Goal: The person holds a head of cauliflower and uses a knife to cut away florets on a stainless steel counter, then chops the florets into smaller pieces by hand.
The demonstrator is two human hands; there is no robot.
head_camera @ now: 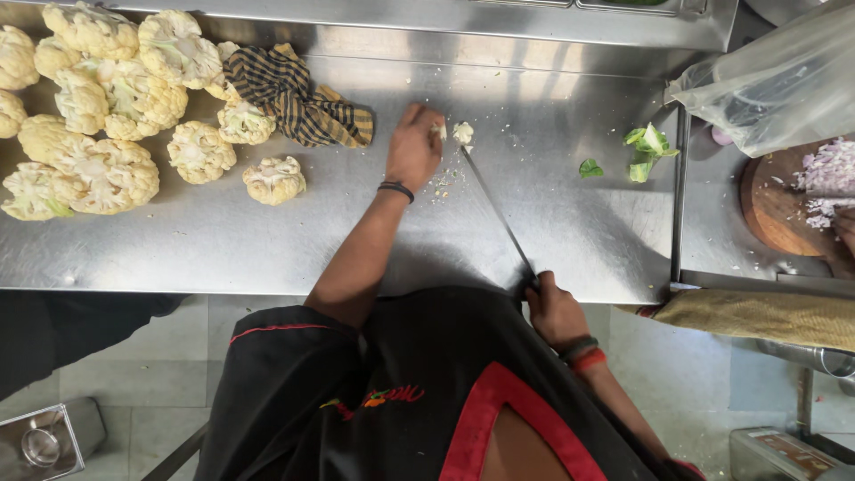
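A steel desk [267, 240] fills most of the view, its bare surface scattered with small white crumbs near the middle. At its far left end sits a pile of cauliflower heads [89, 107], with a few loose florets lying just beside it toward the centre. A striped cloth [298, 98], dark with yellow bands, lies crumpled against the pile's right edge. At the right end, past a seam in the steel, a clear plastic bag [784, 76] hangs over a round wooden board [775, 209] that carries chopped onion [828, 178]. A long knife [499, 214] runs diagonally across the desk, its tip near the far side and its handle at the near edge. The right hand [554, 312] is closed around that handle. The left hand [414, 147], a dark band on its wrist, is curled with fingertips pressed down on a small cauliflower piece [462, 133], which lies at the middle of the desk, right at the knife's tip. Some green leaf scraps [646, 147] lie apart to the right of it.
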